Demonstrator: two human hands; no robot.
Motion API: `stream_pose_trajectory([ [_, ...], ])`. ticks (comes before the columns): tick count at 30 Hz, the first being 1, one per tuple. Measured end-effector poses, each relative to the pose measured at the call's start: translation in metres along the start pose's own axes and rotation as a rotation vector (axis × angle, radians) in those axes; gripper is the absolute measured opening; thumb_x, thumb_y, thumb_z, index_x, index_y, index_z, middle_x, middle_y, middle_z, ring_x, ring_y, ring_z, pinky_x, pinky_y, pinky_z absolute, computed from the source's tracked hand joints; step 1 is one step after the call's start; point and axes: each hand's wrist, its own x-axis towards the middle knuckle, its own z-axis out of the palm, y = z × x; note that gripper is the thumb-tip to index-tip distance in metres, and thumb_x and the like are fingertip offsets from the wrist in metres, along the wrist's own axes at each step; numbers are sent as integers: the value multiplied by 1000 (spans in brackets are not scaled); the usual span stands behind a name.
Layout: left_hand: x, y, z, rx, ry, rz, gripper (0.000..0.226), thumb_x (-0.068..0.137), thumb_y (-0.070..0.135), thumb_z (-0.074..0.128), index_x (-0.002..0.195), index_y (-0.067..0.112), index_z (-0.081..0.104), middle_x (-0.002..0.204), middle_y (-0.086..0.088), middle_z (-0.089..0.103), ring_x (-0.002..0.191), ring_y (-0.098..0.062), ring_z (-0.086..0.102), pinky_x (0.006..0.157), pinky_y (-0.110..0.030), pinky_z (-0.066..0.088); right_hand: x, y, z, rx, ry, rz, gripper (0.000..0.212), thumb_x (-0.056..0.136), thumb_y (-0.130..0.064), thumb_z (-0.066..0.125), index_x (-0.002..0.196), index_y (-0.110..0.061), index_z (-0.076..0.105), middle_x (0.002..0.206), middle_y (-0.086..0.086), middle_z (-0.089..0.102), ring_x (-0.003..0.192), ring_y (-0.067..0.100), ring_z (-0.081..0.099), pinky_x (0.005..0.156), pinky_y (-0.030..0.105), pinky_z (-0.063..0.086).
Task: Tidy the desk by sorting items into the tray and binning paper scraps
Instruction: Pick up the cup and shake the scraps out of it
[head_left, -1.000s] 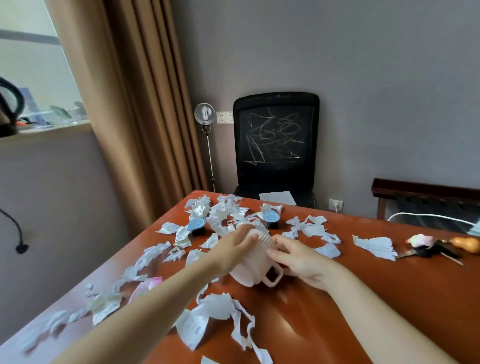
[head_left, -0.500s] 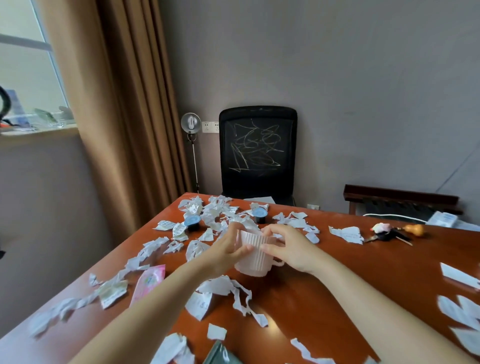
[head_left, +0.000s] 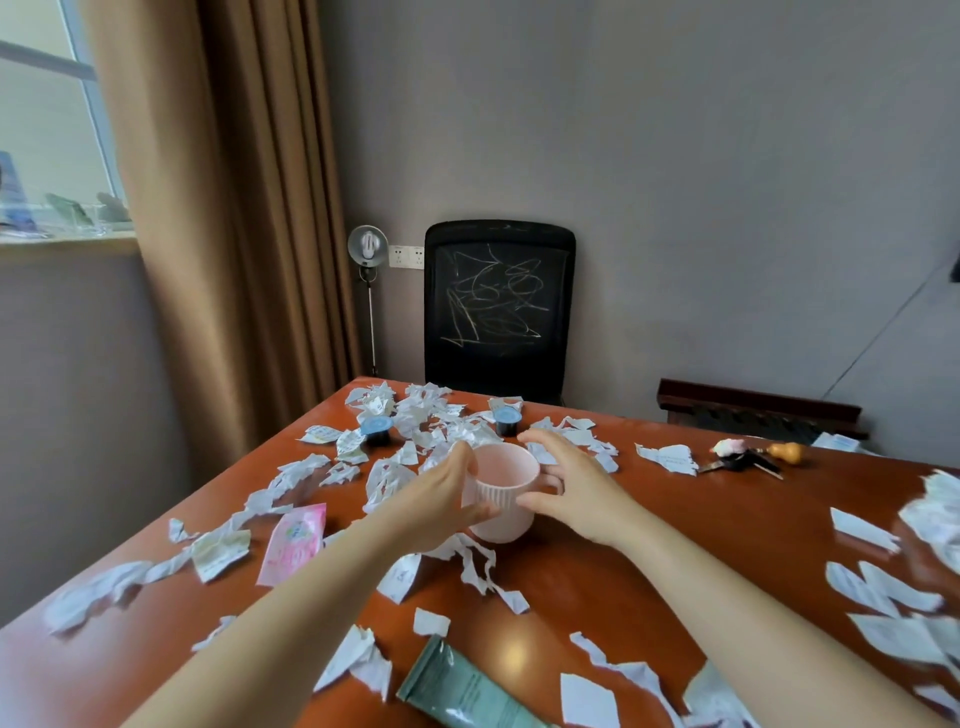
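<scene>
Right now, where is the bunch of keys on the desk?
In the head view the bunch of keys lies far right on the desk, just right of a torn paper scrap and beyond the right hand.
</scene>
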Motion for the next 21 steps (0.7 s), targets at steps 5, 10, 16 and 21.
stream_pose_trajectory([
  [5, 2, 4, 4, -13, -25, -25, 66, 85, 44, 63, 131, 25, 20, 140, -7, 43, 111, -20, 55, 86, -29, 52, -8, 8, -7, 115, 63, 126, 44, 92, -25, 59, 134, -21, 48, 133, -5, 53, 117, 16, 56, 90, 23, 46],
  [10, 7, 6, 9, -149, -23, -60, 96, 80, 44, 69, 148, 25, 5, 151, -5, 33, 133, -23, 40, 99, -33, 45, -7, 17, -8, 13, 65, 156, 18, 94, -24, 53, 80, -19, 61, 84, -2, 63, 85, 15, 60, 77, 27, 49],
  [16, 12, 12, 18, -282, 84, -72, 87, 69, 42, 80, 137, 22, 30, 133, -1, 49, 115, -14, 48, 88, -25, 50, -11, 23, -10, 57, 74, 171, 23, 95, -24, 51, 75, -14, 56, 79, 4, 61, 79, 16, 60, 81, 35, 53],
  [21, 10, 28, -10, -383, 277, 13, 71, 68, 37, 81, 124, 27, 38, 108, 17, 50, 101, -3, 53, 66, -9, 45, -6, 1, -21, 222, 178, 121, 26, 97, -25, 50, 88, -4, 63, 88, 6, 68, 82, 9, 67, 81, 26, 56],
])
